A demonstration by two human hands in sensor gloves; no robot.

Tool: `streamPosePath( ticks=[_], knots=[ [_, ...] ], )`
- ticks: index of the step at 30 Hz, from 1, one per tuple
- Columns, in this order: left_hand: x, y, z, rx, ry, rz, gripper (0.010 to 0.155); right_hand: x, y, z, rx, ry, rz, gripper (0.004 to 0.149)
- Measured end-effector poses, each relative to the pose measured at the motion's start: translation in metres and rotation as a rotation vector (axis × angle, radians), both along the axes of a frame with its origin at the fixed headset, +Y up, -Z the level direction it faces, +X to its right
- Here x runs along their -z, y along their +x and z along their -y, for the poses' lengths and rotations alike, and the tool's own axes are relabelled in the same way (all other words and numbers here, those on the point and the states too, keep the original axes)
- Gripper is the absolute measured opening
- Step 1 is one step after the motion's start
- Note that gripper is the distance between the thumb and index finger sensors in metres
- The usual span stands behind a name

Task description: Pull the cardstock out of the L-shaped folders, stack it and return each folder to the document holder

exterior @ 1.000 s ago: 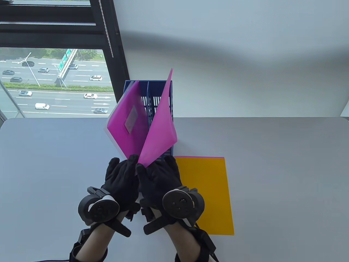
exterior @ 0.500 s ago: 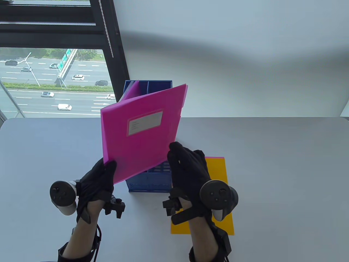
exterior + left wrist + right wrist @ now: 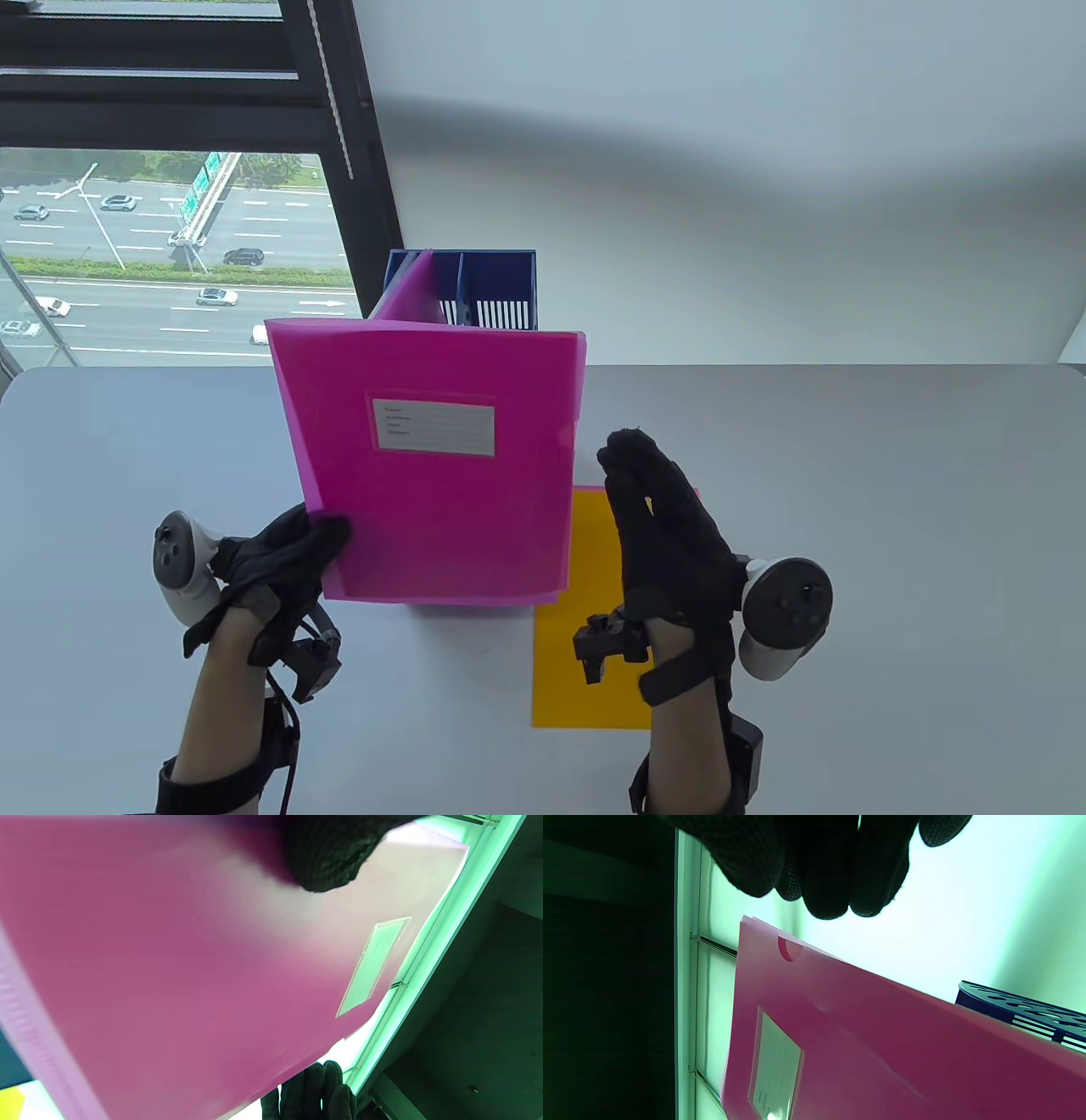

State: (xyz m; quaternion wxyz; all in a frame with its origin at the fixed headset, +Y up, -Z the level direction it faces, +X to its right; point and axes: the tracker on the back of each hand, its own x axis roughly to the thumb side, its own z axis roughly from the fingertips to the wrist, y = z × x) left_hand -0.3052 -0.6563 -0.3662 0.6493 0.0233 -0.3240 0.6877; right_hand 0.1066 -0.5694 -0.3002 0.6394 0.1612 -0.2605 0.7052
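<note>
My left hand (image 3: 327, 531) pinches the lower left corner of a pink L-shaped folder (image 3: 433, 467) and holds it upright, label toward the camera, in front of the blue document holder (image 3: 496, 284). My right hand (image 3: 632, 450) hovers just right of the folder with straight fingers, holding nothing. Another pink folder (image 3: 407, 293) leans in the holder's left slot. Yellow cardstock (image 3: 585, 671) lies flat on the table under my right hand, with a pink sheet's edge showing beneath it. The folder (image 3: 191, 984) fills the left wrist view. In the right wrist view, my fingers (image 3: 823, 870) hang above the folder (image 3: 882, 1052).
The grey table (image 3: 891, 552) runs wide to the right and left of the holder. A window (image 3: 170, 255) with a dark frame stands behind the table's back left, and a white wall fills the rest of the back.
The folder has closed and swung round to face the camera squarely. My right hand has let go and moved right. My left hand has shifted left, still holding the corner.
</note>
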Motion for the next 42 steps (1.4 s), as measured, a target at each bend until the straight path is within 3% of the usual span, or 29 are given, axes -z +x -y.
streamPosePath(
  ticks=[8, 21, 32, 42],
  knots=[
    [0.008, 0.004, 0.014, -0.043, -0.052, 0.091, 0.044, 0.008, -0.011, 0.004, -0.027, 0.016, -0.132, 0.049],
    [0.01, 0.009, 0.017, -0.036, -0.055, 0.173, 0.044, 0.011, -0.014, 0.006, -0.046, -0.003, -0.162, 0.054],
    [0.011, 0.006, 0.017, 0.018, -0.027, 0.153, 0.043, 0.018, -0.018, 0.012, -0.009, -0.064, -0.263, 0.047],
    [0.012, 0.003, 0.017, 0.069, -0.006, 0.179, 0.043, 0.031, -0.018, 0.023, 0.14, -0.234, -0.656, 0.037]
  ],
)
